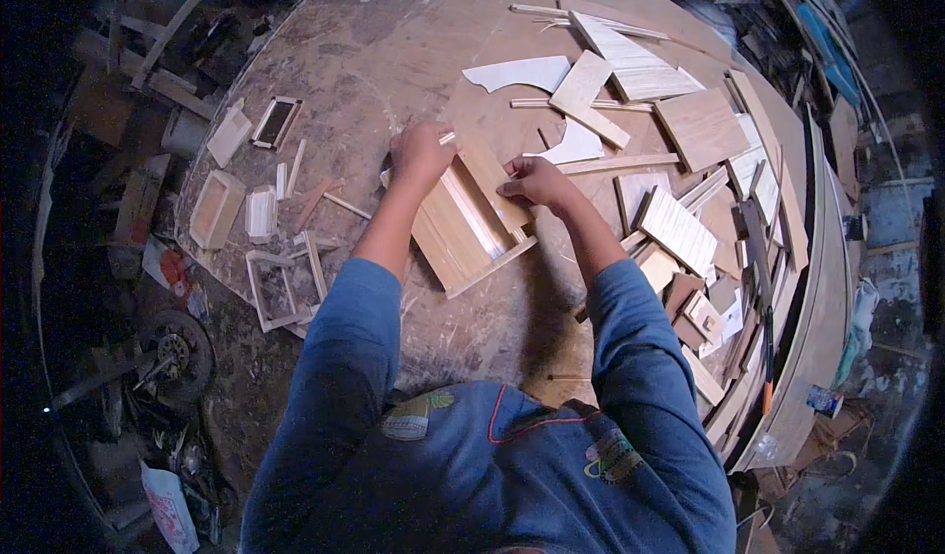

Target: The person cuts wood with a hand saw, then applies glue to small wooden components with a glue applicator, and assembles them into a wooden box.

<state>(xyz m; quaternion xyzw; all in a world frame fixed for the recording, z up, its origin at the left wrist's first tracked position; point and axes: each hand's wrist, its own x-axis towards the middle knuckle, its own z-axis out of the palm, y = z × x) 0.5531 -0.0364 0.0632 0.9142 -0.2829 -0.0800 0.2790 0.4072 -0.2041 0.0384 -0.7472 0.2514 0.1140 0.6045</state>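
Observation:
A shallow, partly built wooden box (pixel 448 244) lies tilted on the table in front of me. It has flat panels, a long open slot and a thin strip along its near end. A narrower board (pixel 492 182) forms its right side. My left hand (pixel 421 158) is closed over the box's far left end, with a pale bit of wood showing at its fingertips. On the right edge, the fingers of my right hand (pixel 536 182) are bent and pinch the narrower board. The undersides of both grips are hidden.
Cut boards (pixel 699 129), white curved pieces (pixel 517 71) and striped offcuts (pixel 679 231) crowd the table's right side. Small wooden frames (pixel 273 293) and an open little box (pixel 217 209) lie to the left. An orange-handled tool (pixel 768 396) rests near the right edge.

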